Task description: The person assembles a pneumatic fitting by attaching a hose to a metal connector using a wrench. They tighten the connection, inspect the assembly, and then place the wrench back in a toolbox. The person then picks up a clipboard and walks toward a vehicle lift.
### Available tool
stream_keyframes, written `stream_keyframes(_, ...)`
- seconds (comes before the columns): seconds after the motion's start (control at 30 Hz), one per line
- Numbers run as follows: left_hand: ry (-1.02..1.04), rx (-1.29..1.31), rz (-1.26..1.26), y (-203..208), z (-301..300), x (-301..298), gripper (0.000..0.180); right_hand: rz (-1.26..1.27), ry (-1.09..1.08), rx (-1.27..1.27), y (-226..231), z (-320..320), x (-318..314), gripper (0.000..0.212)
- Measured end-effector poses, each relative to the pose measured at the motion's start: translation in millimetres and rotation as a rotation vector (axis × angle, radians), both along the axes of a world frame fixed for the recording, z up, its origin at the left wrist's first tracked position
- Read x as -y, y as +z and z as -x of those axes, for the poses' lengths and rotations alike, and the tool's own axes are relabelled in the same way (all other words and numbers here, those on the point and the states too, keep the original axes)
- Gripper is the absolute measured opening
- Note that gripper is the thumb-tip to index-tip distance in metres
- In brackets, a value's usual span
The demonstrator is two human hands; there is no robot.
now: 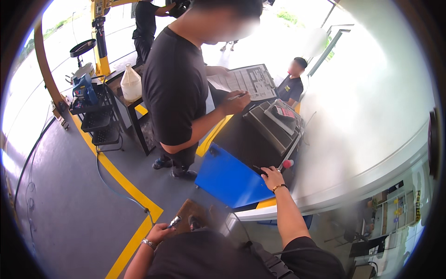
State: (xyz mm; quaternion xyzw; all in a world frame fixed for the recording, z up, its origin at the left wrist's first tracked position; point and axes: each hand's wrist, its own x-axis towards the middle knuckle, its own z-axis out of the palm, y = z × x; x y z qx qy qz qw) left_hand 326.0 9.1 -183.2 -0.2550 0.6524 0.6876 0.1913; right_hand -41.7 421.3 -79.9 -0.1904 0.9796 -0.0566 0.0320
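Observation:
Low at the left, my left hand (160, 232) is closed around the end of an air hose (121, 194), whose shiny metal fitting (175, 221) sticks out past the fingers. The hose runs up and away across the grey floor. My right hand (273, 179) is at the near right edge of a blue cabinet (234, 174) with a dark top. Its fingers are bent around a slim dark object (258, 168), too small to name. Beside this hand lies a small bottle with a red end (288, 163).
A co-worker in black stands left of the cabinet, writing on a clipboard (248, 83). A grey case (272, 125) sits on the cabinet's far end. Left are a black tiered cart (100, 118) and a table with a whitish jug (131, 84). Another person is beyond the cabinet.

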Motion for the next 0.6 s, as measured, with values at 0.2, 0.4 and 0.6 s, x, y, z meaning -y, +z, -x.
stream_keyframes(0.2,-0.109,-0.016,0.138,-21,26,-4,0.031,0.124,0.07,-0.162,-29,48,-25,0.029)
stream_keyframes(0.4,0.03,-0.026,0.011,-4,24,-11,0.025,0.883,-0.375,0.584,11,54,4,0.033)
stream_keyframes(0.6,0.063,-0.029,0.047,0,24,-15,0.024,1.349,-0.443,0.809,13,33,14,0.045)
